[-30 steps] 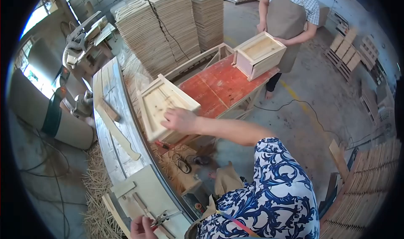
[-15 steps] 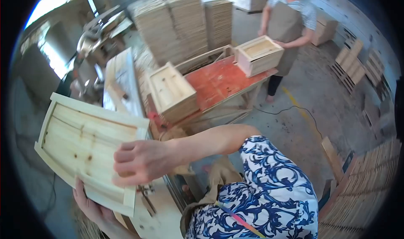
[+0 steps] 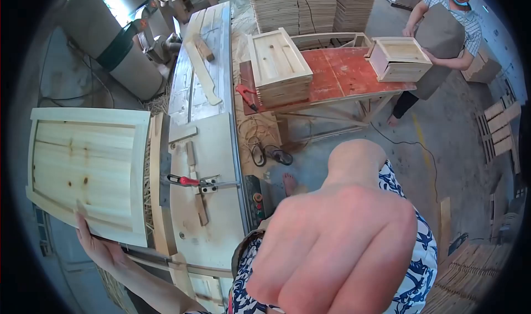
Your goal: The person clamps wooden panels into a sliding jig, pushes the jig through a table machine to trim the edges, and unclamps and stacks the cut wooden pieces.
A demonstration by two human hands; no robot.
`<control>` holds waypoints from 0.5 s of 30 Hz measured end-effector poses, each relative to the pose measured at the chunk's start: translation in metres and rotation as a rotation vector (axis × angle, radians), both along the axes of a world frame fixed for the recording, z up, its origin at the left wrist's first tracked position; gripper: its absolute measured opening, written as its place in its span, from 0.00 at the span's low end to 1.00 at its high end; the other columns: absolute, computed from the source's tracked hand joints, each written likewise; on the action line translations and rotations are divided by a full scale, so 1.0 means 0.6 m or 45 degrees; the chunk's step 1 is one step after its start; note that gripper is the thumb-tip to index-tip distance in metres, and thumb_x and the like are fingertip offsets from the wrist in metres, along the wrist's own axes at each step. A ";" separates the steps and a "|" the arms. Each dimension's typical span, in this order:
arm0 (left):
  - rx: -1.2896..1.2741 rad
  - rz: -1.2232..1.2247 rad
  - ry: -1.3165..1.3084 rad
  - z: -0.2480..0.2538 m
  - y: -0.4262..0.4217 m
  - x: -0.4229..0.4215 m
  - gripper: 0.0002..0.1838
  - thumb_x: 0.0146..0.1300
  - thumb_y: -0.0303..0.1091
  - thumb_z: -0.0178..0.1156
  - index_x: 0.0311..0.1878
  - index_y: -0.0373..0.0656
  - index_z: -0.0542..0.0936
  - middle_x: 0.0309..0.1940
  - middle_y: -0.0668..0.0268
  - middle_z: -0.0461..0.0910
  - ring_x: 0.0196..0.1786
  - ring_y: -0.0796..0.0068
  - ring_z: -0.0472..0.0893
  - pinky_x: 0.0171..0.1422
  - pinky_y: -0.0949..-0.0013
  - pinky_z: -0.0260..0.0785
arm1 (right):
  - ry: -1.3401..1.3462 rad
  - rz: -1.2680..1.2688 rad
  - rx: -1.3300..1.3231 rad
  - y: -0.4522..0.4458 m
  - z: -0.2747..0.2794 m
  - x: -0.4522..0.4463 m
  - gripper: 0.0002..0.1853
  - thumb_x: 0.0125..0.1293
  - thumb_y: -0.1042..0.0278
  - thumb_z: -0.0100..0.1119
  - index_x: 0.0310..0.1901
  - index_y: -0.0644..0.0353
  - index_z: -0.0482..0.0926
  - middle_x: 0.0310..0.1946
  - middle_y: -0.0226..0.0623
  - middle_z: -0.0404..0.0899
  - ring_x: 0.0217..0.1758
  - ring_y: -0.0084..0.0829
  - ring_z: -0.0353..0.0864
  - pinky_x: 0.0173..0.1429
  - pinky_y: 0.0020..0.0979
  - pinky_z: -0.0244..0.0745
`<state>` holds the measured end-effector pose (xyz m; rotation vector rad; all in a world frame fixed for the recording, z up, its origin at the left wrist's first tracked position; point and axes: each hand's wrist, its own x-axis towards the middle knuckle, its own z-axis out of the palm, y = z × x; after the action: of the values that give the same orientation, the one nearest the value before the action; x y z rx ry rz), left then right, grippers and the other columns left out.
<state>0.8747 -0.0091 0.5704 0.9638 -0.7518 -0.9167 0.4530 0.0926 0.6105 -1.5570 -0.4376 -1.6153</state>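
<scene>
My left hand [image 3: 100, 249] is shut on a framed wooden panel [image 3: 105, 159] at its lower edge, keeping it up at the left with its knotty face showing. The thumb lies over the frame, while the fingers pass behind it. Close to the camera, my right hand [image 3: 343, 242] is raised with its back towards me and its fingers curled in. Whatever may be in those fingers is hidden. Right of the panel is a workbench [image 3: 213, 137] with a red-handled toggle clamp [image 3: 185, 180] and several small wood blocks fixed along it.
A red-topped table [image 3: 343, 71] bears two wooden boxes, one left [image 3: 281, 65] and one right [image 3: 401, 57]. A co-worker [image 3: 448, 32] stands behind the right box. Stacked boards [image 3: 293, 10] rise at the back. Sandals [image 3: 268, 155] and a floor cable [image 3: 404, 142] lie nearby.
My right hand has left the panel's front and come up close to the camera. The panel has shifted left and turned more upright in my left hand. The view has swung left and down.
</scene>
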 end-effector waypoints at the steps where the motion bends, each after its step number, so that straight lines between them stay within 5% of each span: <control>1: -0.002 0.000 -0.008 0.001 -0.006 0.006 0.24 0.82 0.38 0.58 0.75 0.38 0.73 0.70 0.57 0.79 0.69 0.62 0.81 0.73 0.55 0.77 | 0.027 0.024 -0.075 -0.014 -0.004 -0.004 0.18 0.82 0.72 0.51 0.34 0.76 0.79 0.31 0.51 0.77 0.24 0.43 0.73 0.27 0.42 0.67; 11: -0.225 -0.041 -0.002 -0.024 -0.083 0.062 0.24 0.82 0.35 0.59 0.75 0.35 0.71 0.67 0.54 0.81 0.66 0.62 0.83 0.69 0.58 0.80 | 0.581 0.376 -0.155 -0.009 -0.057 0.077 0.20 0.82 0.69 0.51 0.28 0.67 0.66 0.26 0.45 0.62 0.26 0.50 0.66 0.32 0.46 0.62; 12: -0.196 -0.034 0.004 -0.025 -0.085 0.064 0.24 0.81 0.35 0.60 0.74 0.35 0.72 0.67 0.54 0.81 0.66 0.62 0.83 0.69 0.58 0.79 | 0.585 0.419 -0.161 -0.008 -0.043 0.077 0.23 0.79 0.57 0.65 0.33 0.74 0.82 0.28 0.46 0.80 0.22 0.46 0.76 0.25 0.44 0.69; 15: -0.099 -0.050 -0.010 -0.028 -0.086 0.062 0.26 0.81 0.38 0.60 0.75 0.36 0.72 0.68 0.55 0.80 0.67 0.61 0.82 0.70 0.57 0.79 | 0.487 0.505 -0.069 -0.004 -0.038 0.082 0.19 0.83 0.66 0.54 0.32 0.68 0.72 0.28 0.46 0.67 0.28 0.50 0.70 0.33 0.47 0.65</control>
<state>0.9120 -0.0606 0.5536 0.8873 -0.8101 -0.9119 0.5021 0.0904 0.5877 -1.6497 -0.5413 -0.9872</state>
